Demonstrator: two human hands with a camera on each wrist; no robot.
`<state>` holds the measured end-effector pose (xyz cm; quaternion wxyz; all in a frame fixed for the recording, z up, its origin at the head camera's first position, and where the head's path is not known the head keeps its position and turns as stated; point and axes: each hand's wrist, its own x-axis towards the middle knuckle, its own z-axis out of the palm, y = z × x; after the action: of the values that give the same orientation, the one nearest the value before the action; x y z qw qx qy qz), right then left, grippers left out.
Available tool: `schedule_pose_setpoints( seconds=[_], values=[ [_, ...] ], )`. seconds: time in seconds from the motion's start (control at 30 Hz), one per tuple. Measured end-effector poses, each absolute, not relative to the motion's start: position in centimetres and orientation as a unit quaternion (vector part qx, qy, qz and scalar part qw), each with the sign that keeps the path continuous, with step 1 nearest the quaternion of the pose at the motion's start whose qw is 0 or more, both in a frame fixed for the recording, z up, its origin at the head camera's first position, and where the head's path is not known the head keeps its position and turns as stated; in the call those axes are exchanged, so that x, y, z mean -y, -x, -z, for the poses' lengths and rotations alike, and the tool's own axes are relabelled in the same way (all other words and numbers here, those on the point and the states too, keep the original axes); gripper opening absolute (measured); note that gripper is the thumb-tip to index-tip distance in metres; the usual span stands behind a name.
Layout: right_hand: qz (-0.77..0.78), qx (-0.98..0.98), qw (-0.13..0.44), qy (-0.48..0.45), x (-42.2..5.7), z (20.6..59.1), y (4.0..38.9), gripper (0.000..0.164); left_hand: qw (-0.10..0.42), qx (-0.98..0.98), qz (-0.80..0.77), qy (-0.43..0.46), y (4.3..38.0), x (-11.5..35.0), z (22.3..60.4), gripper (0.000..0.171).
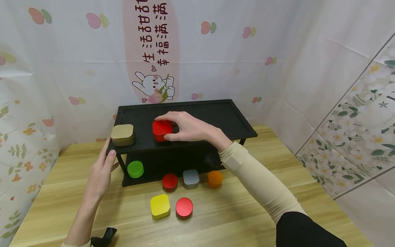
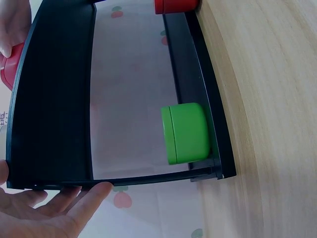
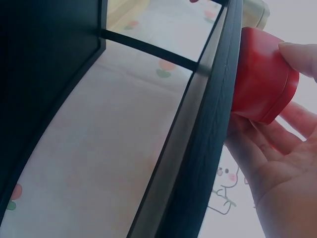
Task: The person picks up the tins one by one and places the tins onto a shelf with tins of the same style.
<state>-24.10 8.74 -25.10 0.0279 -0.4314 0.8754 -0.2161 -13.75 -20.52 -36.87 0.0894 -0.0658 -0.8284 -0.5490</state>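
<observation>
My right hand (image 1: pixel 192 127) grips a red, rounded-square tin (image 1: pixel 161 130) on the top board of a black two-tier shelf (image 1: pixel 197 115), thumb on its near side and fingers round the back. In the right wrist view this tin (image 3: pixel 262 74) stands right at the board. My left hand (image 1: pixel 100 171) holds the shelf's left end, with fingers (image 2: pixel 89 210) along the side edge. Beside it, a gold rounded-square tin (image 1: pixel 122 134) sits on the board's front left corner. Below, a green tin (image 1: pixel 135 169) stands at the left of the lower tier.
Before the lower tier stand a dark red round tin (image 1: pixel 170 181), a grey square tin (image 1: pixel 191 178) and an orange round tin (image 1: pixel 215 179). Nearer on the wooden table (image 1: pixel 240 216) are a yellow square tin (image 1: pixel 160 206) and a red round tin (image 1: pixel 184 207). A printed curtain (image 1: pixel 216 61) hangs behind.
</observation>
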Motion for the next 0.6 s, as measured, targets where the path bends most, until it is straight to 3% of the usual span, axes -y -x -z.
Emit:
schedule_pose_setpoints(
  seconds=[0.6],
  values=[
    [0.200, -0.878, 0.039, 0.432, -8.32, 25.43, 24.29, 0.057, 0.103, 0.835, 0.536, 0.071, 13.59, 20.34, 36.78, 0.057]
  ],
)
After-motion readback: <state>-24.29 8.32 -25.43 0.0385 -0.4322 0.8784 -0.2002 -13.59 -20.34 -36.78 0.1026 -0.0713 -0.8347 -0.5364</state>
